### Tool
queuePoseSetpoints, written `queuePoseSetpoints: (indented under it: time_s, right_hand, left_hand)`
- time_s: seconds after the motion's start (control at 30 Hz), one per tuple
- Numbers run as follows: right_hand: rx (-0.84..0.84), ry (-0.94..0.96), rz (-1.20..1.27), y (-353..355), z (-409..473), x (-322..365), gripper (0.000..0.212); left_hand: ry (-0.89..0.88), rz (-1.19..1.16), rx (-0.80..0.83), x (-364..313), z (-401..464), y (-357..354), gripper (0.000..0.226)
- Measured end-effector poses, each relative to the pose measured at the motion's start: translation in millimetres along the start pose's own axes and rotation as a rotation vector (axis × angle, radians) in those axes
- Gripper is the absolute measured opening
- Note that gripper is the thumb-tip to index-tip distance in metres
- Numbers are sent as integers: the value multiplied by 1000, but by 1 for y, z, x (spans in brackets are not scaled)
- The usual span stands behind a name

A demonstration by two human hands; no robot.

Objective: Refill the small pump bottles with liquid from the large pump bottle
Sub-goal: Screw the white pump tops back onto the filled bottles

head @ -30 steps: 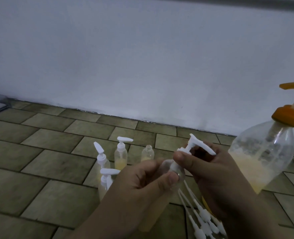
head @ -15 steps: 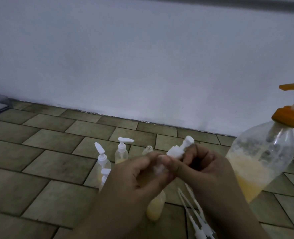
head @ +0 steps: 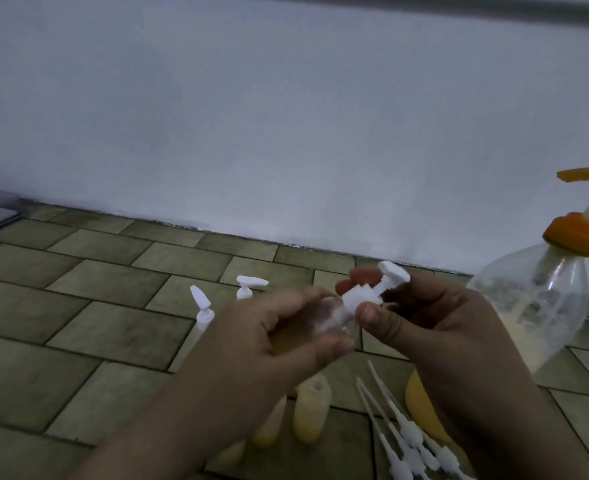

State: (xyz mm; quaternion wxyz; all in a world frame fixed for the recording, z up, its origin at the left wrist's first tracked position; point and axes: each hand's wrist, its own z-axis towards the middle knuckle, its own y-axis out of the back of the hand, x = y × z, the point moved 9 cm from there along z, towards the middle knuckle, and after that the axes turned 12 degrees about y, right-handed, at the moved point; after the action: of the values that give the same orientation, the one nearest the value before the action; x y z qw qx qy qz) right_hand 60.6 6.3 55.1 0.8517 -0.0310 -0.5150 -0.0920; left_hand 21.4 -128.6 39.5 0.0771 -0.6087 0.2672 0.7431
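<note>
**Both hands on a small bottle and its white pump**

A small clear bottle (head: 324, 317) is held in mid-air between the two hands, tilted so its neck points up and to the right. The left hand (head: 279, 337) grips the body, fingers curled round it and the thumb underneath. The right hand (head: 435, 327) pinches the white pump top (head: 372, 289) at the bottle's neck between thumb and fingers; whether the collar is fully seated is too blurred to tell.

The big bottle (head: 535, 303) with an orange pump stands upright on the tiled floor (head: 78, 306) just right of the right hand, holding pale yellow liquid in its lower part.

Beyond the left hand stand two capped small bottles (head: 205, 313). Below the hands are uncapped small bottles (head: 312, 408) filled with yellow liquid, and beside them loose pump tubes (head: 404, 427) lie in a bunch.
</note>
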Motion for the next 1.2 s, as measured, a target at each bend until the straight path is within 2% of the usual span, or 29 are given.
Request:
queuePoseSetpoints:
  time_s: [0.07,0.17,0.27,0.47,0.73,0.8,0.87,0.9,0.97,1.03,1.1,1.13,1.17,1.2]
  right_hand:
    - [33,32,-104,6,1,10,55]
    - [-77,20,-86,36,-3,12,79]
    - [-189,-2,9,56,-16,3,82]
    - [-271,-114,14,74,-45,-34,86]
    - [-380,-268,0,94,-77,-74,90]
    - [-360,-325,-72,95,-84,-82,76]
    - [-320,-404,-192,96,-89,-95,30]
    - [-269,-432,-306,104,-95,-109,19]
    - [-126,-481,-567,109,-101,-131,16]
    - [19,-434,-775,97,-103,-135,20]
    - [119,-395,-816,85,-106,-136,30]
    - [110,-380,-822,87,-113,-158,35]
    - [40,-473,-893,106,-134,-190,37]
    - [79,-510,-986,117,-154,-216,39]
  left_hand:
    - [-24,49,-59,-7,10,17,43]
    - [9,-68,-170,-7,35,50,46]
    - [95,-59,-198,9,57,66,48]
    - [278,275,-71,55,75,50,28]
    - [302,635,73,72,79,23,15]
    - [292,686,96,76,80,18,15]
    - [271,765,134,82,83,14,17]
    - [264,794,160,86,84,13,15]
    - [270,824,218,93,84,8,12]
    - [299,831,259,100,82,4,14]
    - [320,847,270,104,81,1,8]
    - [319,854,265,105,81,1,5]
    - [314,855,257,105,82,2,6]
    - [310,854,248,104,82,3,8]
